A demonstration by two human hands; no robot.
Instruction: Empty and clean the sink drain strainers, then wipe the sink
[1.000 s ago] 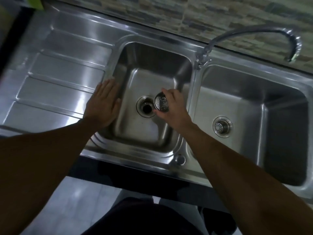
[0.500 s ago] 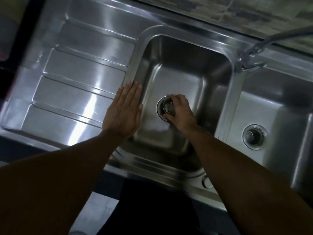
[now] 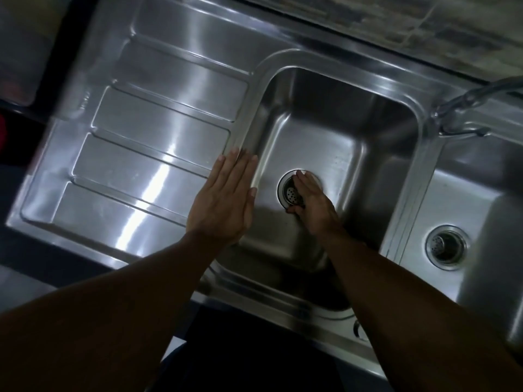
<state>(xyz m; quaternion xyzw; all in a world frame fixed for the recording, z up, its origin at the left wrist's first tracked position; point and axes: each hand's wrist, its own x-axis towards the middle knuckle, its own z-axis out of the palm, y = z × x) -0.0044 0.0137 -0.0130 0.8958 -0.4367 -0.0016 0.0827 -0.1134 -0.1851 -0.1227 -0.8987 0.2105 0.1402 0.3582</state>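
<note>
Head camera, looking down: I am standing at a steel double sink. My left hand [image 3: 223,199] lies flat and open, palm down, fingers together, on the rim where the ribbed draining board [image 3: 135,154] meets the left basin [image 3: 334,131]; it grips nothing. My right hand [image 3: 310,200] reaches down to the floor of that basin and sits over the right side of the drain ring [image 3: 281,188]. The fingers are curled around the perforated strainer [image 3: 292,194], which rests in the drain opening; only its holed left part shows past my fingers. I cannot tell how firm the hold is, or whether the strainer is fully seated or a little raised.

The right basin [image 3: 481,199] lies beyond the divider, and its own strainer [image 3: 445,247] sits in its drain, well apart from both hands. The tap [image 3: 464,100] rises from the ledge between the two basins, and its spout runs out of view at the right edge. A small round hole [image 3: 360,329] shows on the front rim near my right forearm. Behind the sink runs a tiled wall [image 3: 424,24], blurred. The draining board catches bright streaks of light. Below the front edge it is dark, and I cannot make out what is there. Both forearms are bare.
</note>
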